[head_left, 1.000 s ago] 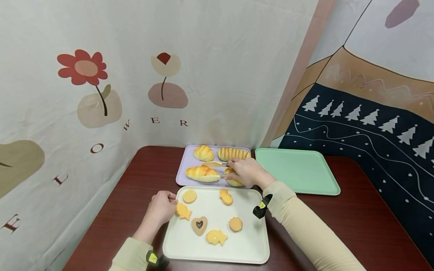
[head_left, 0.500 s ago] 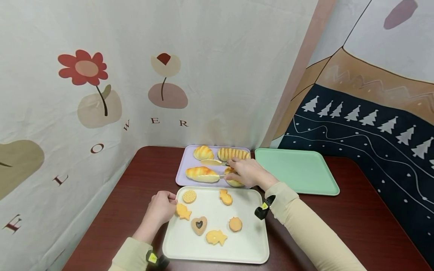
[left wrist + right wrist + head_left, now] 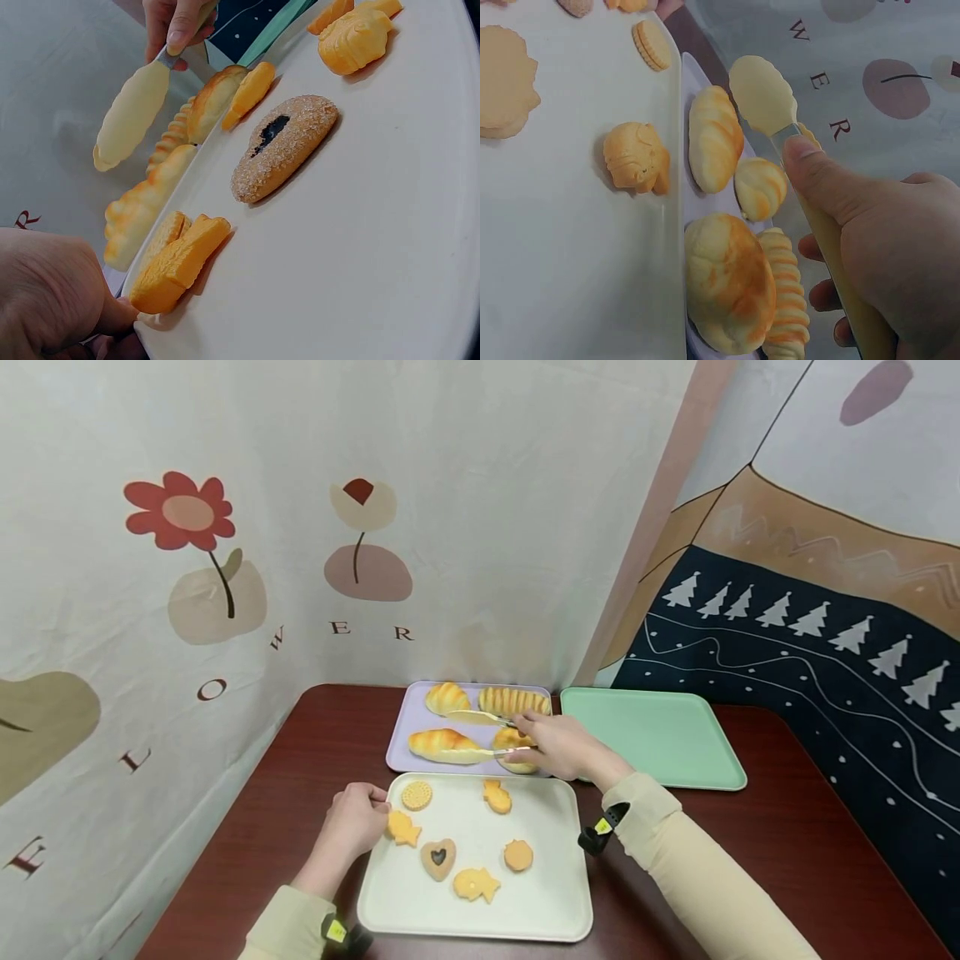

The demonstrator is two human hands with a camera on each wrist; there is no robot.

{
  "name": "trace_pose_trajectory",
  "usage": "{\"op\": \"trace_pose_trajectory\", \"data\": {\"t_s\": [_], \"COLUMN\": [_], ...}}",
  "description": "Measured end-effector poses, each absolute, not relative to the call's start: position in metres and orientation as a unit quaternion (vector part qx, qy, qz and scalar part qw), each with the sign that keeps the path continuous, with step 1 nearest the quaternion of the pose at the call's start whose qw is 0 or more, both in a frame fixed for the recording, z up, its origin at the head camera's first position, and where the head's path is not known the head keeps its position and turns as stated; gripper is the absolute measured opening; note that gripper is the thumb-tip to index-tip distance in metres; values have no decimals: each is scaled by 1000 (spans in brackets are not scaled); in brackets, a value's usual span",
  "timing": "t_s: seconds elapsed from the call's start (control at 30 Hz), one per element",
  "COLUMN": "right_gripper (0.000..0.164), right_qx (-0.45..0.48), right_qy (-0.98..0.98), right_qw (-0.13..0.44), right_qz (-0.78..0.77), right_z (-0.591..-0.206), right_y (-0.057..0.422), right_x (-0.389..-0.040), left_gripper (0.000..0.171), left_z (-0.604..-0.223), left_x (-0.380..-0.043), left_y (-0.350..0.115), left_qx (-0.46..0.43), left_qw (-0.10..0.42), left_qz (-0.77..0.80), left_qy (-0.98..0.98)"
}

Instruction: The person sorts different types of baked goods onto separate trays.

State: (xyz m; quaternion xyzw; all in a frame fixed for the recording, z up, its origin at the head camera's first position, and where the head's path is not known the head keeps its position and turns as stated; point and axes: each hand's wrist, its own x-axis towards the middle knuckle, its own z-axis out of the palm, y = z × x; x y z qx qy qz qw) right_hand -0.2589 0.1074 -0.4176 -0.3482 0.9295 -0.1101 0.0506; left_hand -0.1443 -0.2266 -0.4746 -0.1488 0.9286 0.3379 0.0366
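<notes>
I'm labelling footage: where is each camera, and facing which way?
Head: on the head, facing forward and down at white tray, lilac tray and green tray; left hand, right hand and sleeves show.
Left wrist: on that wrist, facing across the white tray; left hand near, right hand beyond.
Right wrist: on that wrist, facing along the tongs; right hand large, left hand barely.
Both wrist views share tongs and breads.

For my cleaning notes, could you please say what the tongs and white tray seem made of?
Tongs: cream ends, probably plastic, smooth and evenly coloured; grey neck perhaps metal, looking shiny. White tray: likely matte plastic, smooth without sharp highlights.
</notes>
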Motion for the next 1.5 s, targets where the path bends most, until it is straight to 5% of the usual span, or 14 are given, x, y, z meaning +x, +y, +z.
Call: {"op": "trace_pose_trajectory", "data": {"t_s": [0.57, 0.83, 1.5], "right_gripper": [97, 103, 86], "right_qx": [-315, -348, -335], "right_qy": [924, 920, 928], "right_qw": [95, 71, 46], "right_qz": [-194, -165, -154], "right_z": [-411, -405, -431], "right_y": [134, 148, 176], "right_x": [-234, -217, -189], "left_gripper": [15, 16, 16], "left_z": [-478, -476, -474], "left_x": [-143, -143, -146], "left_y": [-232, -230, -225], "left_qx": [-148, -147, -147], "left_qw": [39, 38, 37], "left_qz": [335, 335, 338], "left_qy": [930, 930, 929]}}
